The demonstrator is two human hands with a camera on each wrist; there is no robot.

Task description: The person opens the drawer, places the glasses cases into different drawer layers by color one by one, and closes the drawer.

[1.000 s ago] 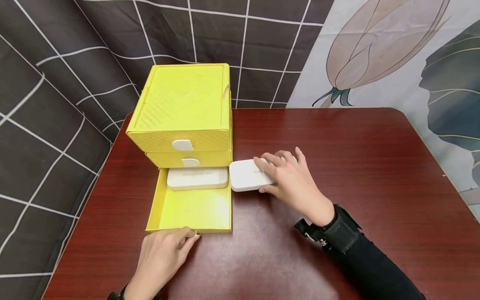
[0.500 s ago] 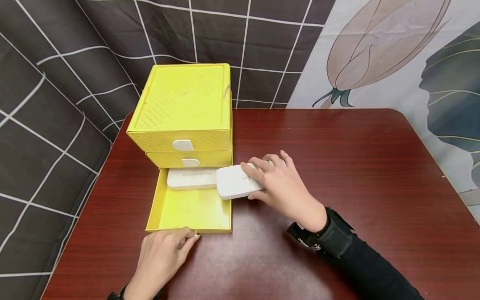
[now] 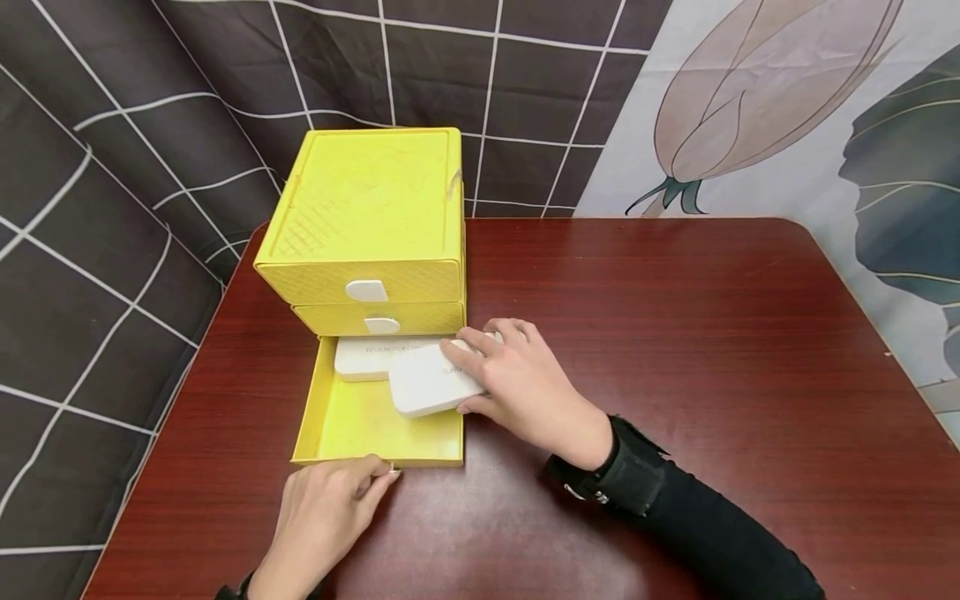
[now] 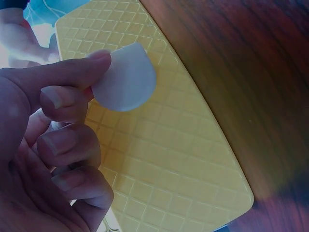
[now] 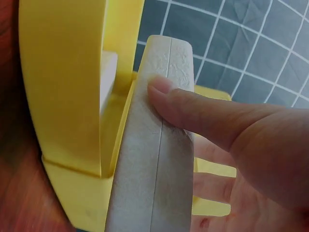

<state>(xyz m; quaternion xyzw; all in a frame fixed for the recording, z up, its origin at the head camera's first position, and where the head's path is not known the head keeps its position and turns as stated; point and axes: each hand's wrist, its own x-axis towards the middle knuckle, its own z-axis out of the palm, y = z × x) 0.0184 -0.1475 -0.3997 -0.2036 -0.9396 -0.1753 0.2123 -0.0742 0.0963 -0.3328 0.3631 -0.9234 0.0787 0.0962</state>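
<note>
My right hand [image 3: 525, 387] grips a white glasses-case-like box [image 3: 427, 382] with faint lettering, thumb along its near side. The box's left end is tilted over the open bottom drawer [image 3: 352, 429] of a yellow drawer unit [image 3: 367, 200]. In the right wrist view a seam runs along the side of this white box [image 5: 154, 159]. Inside the drawer, at its back, lies a second white box [image 3: 363, 360], partly covered by the held one. My left hand [image 3: 322, 508] pinches the drawer's white pull tab [image 4: 125, 79], thumb on top of it, against the yellow patterned drawer front [image 4: 159, 154].
Two upper drawers with white tabs [image 3: 366, 290] are closed. The unit stands on a dark red wooden table [image 3: 675, 333]. Behind and to the left hangs a dark grid-patterned curtain [image 3: 427, 75]; a floral cloth [image 3: 765, 100] hangs at the back right.
My right hand has moved left and toward me, bringing the white box from beside the drawer to over it. The left hand has stayed at the tab.
</note>
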